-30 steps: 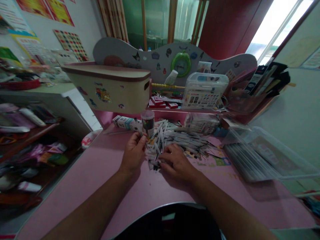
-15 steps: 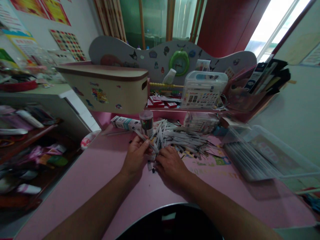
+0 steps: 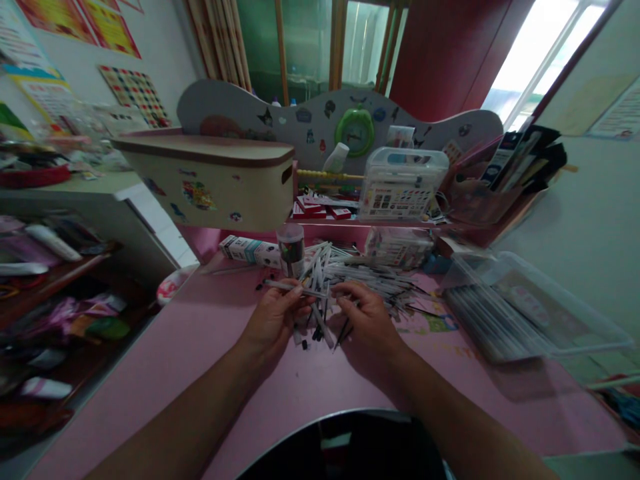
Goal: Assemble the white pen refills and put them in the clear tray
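Observation:
A heap of white pens [image 3: 365, 273] lies on the pink desk [image 3: 200, 347] in front of me. My left hand [image 3: 275, 319] pinches one white pen [image 3: 287, 287] held level, its tip pointing left. My right hand [image 3: 367, 320] is closed on a thin dark pen refill [image 3: 344, 333] at the near edge of the heap. The two hands almost meet over the nearest pens. A small round clear jar [image 3: 291, 248] with a dark lid stands just behind my left hand.
A long printed box [image 3: 247, 250] lies left of the jar. A clear plastic tray [image 3: 520, 313] with pens sits at the right. Behind stand a cream box [image 3: 210, 180], a clear lidded case [image 3: 403, 183] and a green clock [image 3: 354, 130]. Cluttered shelves fill the left.
My left hand has lifted one pen out of the heap and turned it level. My right hand moved right and up from the desk, now gripping a thin refill.

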The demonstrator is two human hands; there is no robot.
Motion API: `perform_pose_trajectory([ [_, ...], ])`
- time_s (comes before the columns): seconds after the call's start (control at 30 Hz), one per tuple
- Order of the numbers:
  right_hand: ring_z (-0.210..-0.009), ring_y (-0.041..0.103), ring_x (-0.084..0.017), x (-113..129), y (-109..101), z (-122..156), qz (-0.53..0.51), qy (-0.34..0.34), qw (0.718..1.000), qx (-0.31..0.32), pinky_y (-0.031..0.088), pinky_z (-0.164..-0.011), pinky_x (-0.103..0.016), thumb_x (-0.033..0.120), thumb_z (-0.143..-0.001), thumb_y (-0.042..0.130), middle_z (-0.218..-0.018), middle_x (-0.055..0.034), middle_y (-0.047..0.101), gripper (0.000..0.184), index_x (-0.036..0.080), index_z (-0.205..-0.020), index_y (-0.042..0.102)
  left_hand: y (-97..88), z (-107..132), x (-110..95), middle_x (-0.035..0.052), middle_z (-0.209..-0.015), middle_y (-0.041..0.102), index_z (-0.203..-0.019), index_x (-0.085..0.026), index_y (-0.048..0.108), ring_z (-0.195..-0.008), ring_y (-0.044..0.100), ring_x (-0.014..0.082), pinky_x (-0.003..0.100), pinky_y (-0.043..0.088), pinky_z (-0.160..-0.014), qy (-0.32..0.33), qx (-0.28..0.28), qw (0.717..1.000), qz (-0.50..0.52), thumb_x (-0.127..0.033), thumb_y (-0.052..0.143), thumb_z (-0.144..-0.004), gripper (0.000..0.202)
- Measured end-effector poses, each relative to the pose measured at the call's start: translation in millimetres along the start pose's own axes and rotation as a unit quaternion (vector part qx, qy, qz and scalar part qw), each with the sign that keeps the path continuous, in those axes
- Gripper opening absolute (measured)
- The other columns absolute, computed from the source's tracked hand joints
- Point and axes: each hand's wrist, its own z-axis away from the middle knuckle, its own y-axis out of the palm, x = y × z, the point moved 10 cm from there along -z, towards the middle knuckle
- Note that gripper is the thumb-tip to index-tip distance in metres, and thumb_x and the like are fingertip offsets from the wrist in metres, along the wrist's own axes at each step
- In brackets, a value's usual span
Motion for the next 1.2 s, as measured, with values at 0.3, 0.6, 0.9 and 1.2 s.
perform_pose_trajectory([
  [0.3,-0.055,0.055,-0.012,-40,11,10,-0.347,0.215,0.910,-0.077,0.053,-0.048,-0.026,0.025,-0.066,0.087,-0.069,0.0020,0.064,0.030,0.021,-0.090,0.069,1.5,2,5,0.0026,-0.078,0.072,-0.089,-0.015,0.061,-0.069,0.075,0.0150,0.017,0.060,-0.053,-0.018,-0.007,0.999,0.027,-0.006,0.069,-0.083,0.014],
  [0.6,-0.056,0.059,-0.011,-45,8,9,-0.323,0.194,0.923,-0.077,0.051,-0.048,-0.022,0.028,-0.069,0.087,-0.069,0.0021,0.066,0.032,0.020,-0.091,0.065,2.5,1,8,0.0039,-0.080,0.073,-0.091,-0.014,0.064,-0.068,0.076,0.0150,0.017,0.061,-0.055,-0.027,-0.010,0.999,0.034,-0.005,0.065,-0.088,0.009],
  [0.9,-0.062,0.061,-0.012,-45,11,8,-0.271,0.169,0.947,-0.045,0.056,-0.051,-0.023,0.033,-0.072,0.084,-0.075,-0.0005,0.069,0.032,0.020,-0.091,0.062,1.4,0,9,0.0052,-0.078,0.074,-0.089,-0.013,0.066,-0.068,0.076,0.0153,0.017,0.061,-0.054,-0.026,-0.009,0.999,0.021,-0.004,0.064,-0.088,0.009],
  [1.2,-0.061,0.062,-0.013,-45,8,4,-0.267,0.156,0.951,-0.020,0.059,-0.054,-0.027,0.035,-0.073,0.084,-0.076,-0.0020,0.073,0.035,0.021,-0.093,0.059,0.0,-1,6,0.0051,-0.077,0.074,-0.089,-0.013,0.065,-0.068,0.076,0.0150,0.018,0.061,-0.055,-0.021,-0.012,1.000,0.013,-0.004,0.063,-0.089,0.009],
])
